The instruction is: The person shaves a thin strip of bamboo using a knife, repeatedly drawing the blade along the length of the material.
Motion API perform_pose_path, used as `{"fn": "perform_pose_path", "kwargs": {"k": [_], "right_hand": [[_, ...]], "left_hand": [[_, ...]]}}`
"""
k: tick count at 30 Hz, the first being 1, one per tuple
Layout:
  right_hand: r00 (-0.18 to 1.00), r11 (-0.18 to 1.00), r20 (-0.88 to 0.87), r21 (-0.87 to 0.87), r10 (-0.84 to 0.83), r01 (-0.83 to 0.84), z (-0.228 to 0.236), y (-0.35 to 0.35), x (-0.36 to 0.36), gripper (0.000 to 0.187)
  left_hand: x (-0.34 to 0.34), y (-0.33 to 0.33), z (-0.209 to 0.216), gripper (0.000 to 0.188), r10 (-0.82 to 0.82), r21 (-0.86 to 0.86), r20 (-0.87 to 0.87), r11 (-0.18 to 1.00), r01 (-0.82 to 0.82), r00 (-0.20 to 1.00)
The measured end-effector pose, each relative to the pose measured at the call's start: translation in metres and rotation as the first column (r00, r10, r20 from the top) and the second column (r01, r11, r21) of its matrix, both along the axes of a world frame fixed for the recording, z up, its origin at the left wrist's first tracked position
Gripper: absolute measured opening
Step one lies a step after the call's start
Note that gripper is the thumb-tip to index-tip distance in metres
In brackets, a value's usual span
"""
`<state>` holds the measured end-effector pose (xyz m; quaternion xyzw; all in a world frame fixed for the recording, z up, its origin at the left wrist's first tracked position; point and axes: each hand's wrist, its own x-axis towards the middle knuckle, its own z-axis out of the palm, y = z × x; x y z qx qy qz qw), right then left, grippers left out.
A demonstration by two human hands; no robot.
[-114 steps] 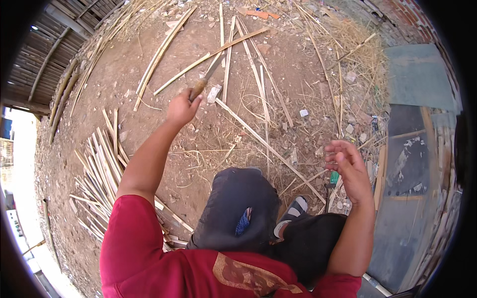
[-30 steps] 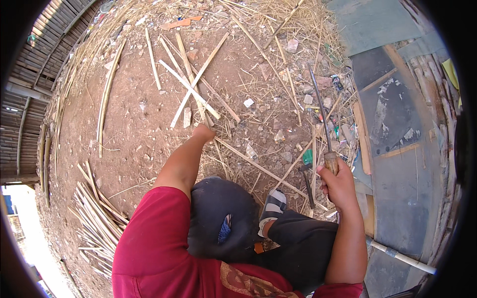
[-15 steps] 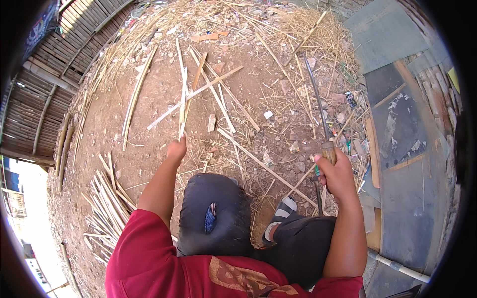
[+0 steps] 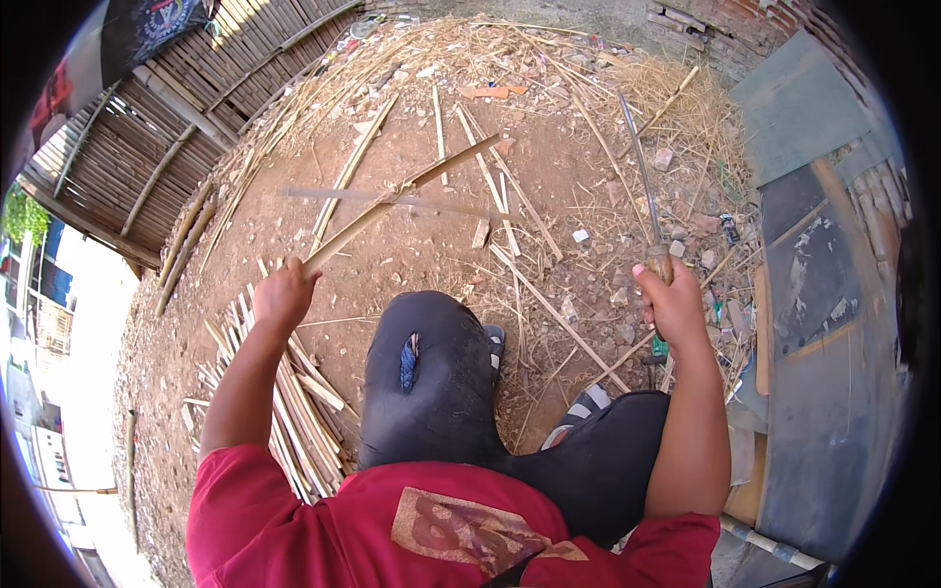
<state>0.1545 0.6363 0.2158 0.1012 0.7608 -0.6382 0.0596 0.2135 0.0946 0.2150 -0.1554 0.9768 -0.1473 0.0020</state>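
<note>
My left hand point(image 4: 284, 294) is closed around the near end of a split bamboo strip point(image 4: 348, 233). That strip slants away to the right above the dirt, and its far part looks darker. Across it lies a pale, motion-smeared strip point(image 4: 446, 207); whether the two touch I cannot tell. Wrapped round a wooden handle, my right hand point(image 4: 676, 299) grips a long-bladed knife point(image 4: 642, 167). The narrow blade points away from me, well apart from the bamboo in my left hand.
A heap of bamboo strips point(image 4: 294, 416) lies by my left side. More loose strips point(image 4: 480, 162) are strewn over the dirt ahead. Straw point(image 4: 676, 108) and rubble cover the far right. Dark panels point(image 4: 823, 392) line the right; a bamboo wall point(image 4: 147, 147) stands at left.
My left hand has moved left, and the strip in it has swung from pointing straight ahead to slanting right. The pale crossing strip has shifted and blurred. My right hand still grips the knife.
</note>
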Motion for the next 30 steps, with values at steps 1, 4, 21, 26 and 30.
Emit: {"fn": "perform_pose_path", "kwargs": {"k": [1, 4, 21, 26, 30], "right_hand": [[1.000, 1.000, -0.002, 0.009, -0.006, 0.006, 0.001, 0.002, 0.004, 0.025], [0.998, 0.994, -0.067, 0.104, -0.009, 0.016, 0.006, 0.009, 0.015, 0.028], [0.989, 0.972, -0.106, 0.198, -0.104, 0.123, 0.004, 0.046, 0.021, 0.035], [0.992, 0.976, -0.091, 0.191, -0.084, 0.101, -0.001, 0.052, 0.019, 0.037], [0.991, 0.971, -0.092, 0.208, -0.098, 0.116, -0.009, 0.063, 0.025, 0.038]], "left_hand": [[-0.004, 0.001, 0.012, 0.050, -0.011, -0.013, -0.022, 1.000, 0.010, 1.000], [-0.021, 0.011, 0.049, 0.052, -0.020, -0.021, -0.065, 1.000, 0.019, 0.998], [-0.038, 0.069, 0.224, 0.043, -0.314, -0.405, -0.345, 0.900, 0.161, 0.884], [-0.073, 0.041, 0.264, 0.056, -0.206, 0.130, -0.168, 0.965, 0.228, 0.964], [-0.094, 0.079, 0.237, 0.058, -0.184, -0.001, 0.090, 0.983, 0.185, 0.979]]}}
